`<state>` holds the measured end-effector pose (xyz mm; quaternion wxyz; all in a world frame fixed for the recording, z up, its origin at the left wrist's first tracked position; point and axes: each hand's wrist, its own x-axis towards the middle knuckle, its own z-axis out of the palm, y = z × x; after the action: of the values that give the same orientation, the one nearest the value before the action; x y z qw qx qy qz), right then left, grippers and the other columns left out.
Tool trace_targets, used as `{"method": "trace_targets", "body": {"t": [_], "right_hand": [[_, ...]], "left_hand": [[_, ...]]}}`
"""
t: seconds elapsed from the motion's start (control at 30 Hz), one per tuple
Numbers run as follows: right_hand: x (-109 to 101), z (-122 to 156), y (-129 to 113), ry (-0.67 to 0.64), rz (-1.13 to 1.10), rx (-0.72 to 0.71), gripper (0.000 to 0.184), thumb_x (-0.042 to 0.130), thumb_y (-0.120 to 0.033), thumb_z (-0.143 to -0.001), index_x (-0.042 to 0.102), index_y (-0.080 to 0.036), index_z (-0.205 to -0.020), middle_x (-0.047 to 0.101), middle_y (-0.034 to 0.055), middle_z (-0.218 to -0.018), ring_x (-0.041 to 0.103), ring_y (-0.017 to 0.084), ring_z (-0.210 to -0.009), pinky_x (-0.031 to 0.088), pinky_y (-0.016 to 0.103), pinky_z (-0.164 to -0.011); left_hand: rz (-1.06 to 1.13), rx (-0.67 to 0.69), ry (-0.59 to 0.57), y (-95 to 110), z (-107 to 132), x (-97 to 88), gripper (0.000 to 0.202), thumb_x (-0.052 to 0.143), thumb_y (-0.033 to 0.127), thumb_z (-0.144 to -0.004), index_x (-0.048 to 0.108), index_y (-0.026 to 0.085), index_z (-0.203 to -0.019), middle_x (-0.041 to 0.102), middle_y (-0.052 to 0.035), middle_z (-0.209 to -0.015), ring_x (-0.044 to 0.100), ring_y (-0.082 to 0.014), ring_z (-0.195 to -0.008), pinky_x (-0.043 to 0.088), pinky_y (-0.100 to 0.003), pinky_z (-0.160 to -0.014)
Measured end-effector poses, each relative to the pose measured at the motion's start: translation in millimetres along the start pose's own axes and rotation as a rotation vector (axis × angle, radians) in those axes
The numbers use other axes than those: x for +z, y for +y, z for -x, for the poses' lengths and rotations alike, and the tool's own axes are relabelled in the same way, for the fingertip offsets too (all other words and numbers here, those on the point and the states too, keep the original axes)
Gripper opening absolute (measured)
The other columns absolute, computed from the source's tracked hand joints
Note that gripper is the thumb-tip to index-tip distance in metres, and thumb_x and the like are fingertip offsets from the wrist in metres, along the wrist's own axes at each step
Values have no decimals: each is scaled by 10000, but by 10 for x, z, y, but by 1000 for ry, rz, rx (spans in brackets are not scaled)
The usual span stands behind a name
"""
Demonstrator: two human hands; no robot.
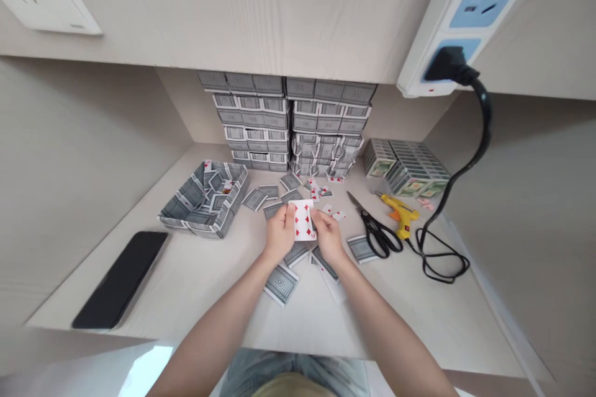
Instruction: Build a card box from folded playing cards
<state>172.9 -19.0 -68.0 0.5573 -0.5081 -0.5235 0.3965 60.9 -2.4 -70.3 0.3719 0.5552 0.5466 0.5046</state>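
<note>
Fingers (290, 218) of left hand (278, 237) and right hand (329, 237), head view, pinched closed on opposite edges of one diamonds card (303, 223), face toward camera, above scattered cards (282, 284) on desk (190, 288). Patterned open box (233, 208) left; scissors (369, 218), yellow glue gun (404, 216) right; stacked patterned boxes (254, 118) behind.

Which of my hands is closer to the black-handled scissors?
Right. Your right hand is to the left of the black-handled scissors; your left hand is farther left, gripping the diamond playing card's opposite side.
</note>
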Motion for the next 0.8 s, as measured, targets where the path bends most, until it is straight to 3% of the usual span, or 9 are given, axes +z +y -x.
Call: {"method": "trace_targets", "body": {"t": [0.17,0.27,0.47,0.67,0.8], "right_hand": [[32,2,-13,8,-123,36,228,437,-439,-804,446,-211,-797,423,-65,-537,392,94,-419,336,197,-390],[62,30,0,0,-41,41,232,394,-436,-827,418,-216,-755,372,-76,-511,343,87,-392,291,190,-361],[93,30,12,90,71,-65,278,388,-425,-829,431,-197,-675,381,-52,-549,361,95,-486,331,198,-441],[102,27,-11,147,47,-58,247,380,-401,-834,484,-188,-762,462,-25,-588,418,112,-515,372,208,-471],[95,30,24,156,24,-44,255,385,-393,-833,518,-175,-826,533,11,-676,479,127,-576,411,225,-521]], "left_hand": [[-25,1,26,-17,-3,19,431,369,513,-808,457,174,-557,446,25,-457,382,-89,-418,246,-201,-412],[-64,10,13,-11,11,24,440,357,505,-816,459,172,-546,458,16,-467,397,-93,-430,256,-203,-418],[-15,7,-3,-12,37,28,423,387,504,-806,468,168,-562,457,17,-496,411,-96,-469,291,-197,-431],[73,15,33,-17,54,58,333,384,450,-825,514,168,-705,510,10,-591,462,-109,-547,357,-197,-498],[93,79,15,22,58,46,219,414,312,-826,539,185,-954,584,-8,-764,512,-110,-628,401,-195,-566]]}}
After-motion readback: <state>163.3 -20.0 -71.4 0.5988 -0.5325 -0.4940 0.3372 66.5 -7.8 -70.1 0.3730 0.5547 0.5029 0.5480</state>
